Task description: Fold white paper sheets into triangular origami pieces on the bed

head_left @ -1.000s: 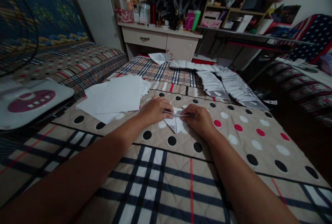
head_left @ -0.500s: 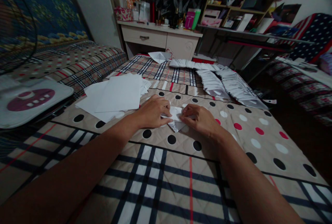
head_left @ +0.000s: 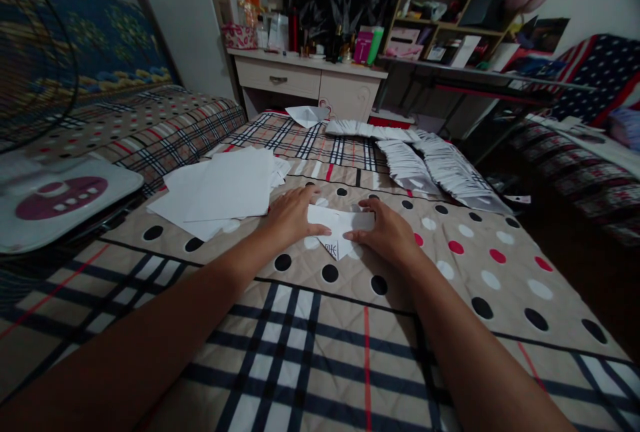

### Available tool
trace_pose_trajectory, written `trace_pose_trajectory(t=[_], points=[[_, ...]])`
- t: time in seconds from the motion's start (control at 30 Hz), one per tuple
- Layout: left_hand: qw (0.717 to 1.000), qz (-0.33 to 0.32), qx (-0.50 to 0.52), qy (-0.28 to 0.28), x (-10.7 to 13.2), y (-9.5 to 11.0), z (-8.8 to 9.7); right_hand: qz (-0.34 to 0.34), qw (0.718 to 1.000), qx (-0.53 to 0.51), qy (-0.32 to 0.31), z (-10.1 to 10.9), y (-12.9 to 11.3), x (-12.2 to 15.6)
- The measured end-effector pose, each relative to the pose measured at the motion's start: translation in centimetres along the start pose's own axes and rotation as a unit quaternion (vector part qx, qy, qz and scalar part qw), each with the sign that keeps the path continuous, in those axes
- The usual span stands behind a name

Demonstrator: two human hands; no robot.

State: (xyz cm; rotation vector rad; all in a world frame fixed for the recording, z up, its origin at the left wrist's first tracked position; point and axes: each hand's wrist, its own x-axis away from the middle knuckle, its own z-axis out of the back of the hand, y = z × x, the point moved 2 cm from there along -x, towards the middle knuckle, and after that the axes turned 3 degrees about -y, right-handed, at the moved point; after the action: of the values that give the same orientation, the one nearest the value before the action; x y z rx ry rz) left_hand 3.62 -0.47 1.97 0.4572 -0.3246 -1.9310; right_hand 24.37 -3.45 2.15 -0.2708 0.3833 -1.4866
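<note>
A small folded white paper [head_left: 334, 220] lies on the bed in front of me, its pointed lower end toward me and dark written characters on the lower left flap. My left hand [head_left: 291, 217] is at its left side, fingers spread beyond the edge and thumb resting on the paper. My right hand [head_left: 387, 229] is at the right side, thumb touching the lower edge and curved fingers apart near the upper corner. Neither hand grips the paper. Left of my left hand is a pile of flat white sheets [head_left: 230, 182].
Rows of folded white papers [head_left: 453, 169] stand packed at the bed's far right. Another folded paper [head_left: 306, 115] sits at the far edge. A white-and-purple appliance [head_left: 65, 199] is at left, below a fan [head_left: 37, 52]. A dresser [head_left: 300, 79] stands beyond the patterned bedspread [head_left: 320, 365].
Both hands have loosened from their pinch on the folded paper, fingers spreading apart. More of the paper's top now shows. The view has shifted slightly.
</note>
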Motion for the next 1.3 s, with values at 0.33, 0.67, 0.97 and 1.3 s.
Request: trace_pose_trajectory(t=[0.33, 0.67, 0.97, 1.3], points=[[0.965, 0.035, 0.26, -0.002, -0.2, -1.0, -0.4, -0.033, 0.966, -0.25, -0.053, -0.1, 1.4, -0.6], [0.774, 0.131, 0.612, 0.103, -0.1, 0.1, -1.2, -0.086, 0.822, -0.561, -0.043, -0.9, -0.6, 0.2], [0.705, 0.166, 0.679, 0.122, 0.3, 0.9, -2.1, -0.086, 0.751, -0.651, -0.068, -1.8, -1.4, 0.5], [0.689, 0.179, 0.689, 0.134, 0.1, 0.6, -1.7, -0.094, 0.74, -0.662, -0.069, -1.8, -0.3, 0.1]])
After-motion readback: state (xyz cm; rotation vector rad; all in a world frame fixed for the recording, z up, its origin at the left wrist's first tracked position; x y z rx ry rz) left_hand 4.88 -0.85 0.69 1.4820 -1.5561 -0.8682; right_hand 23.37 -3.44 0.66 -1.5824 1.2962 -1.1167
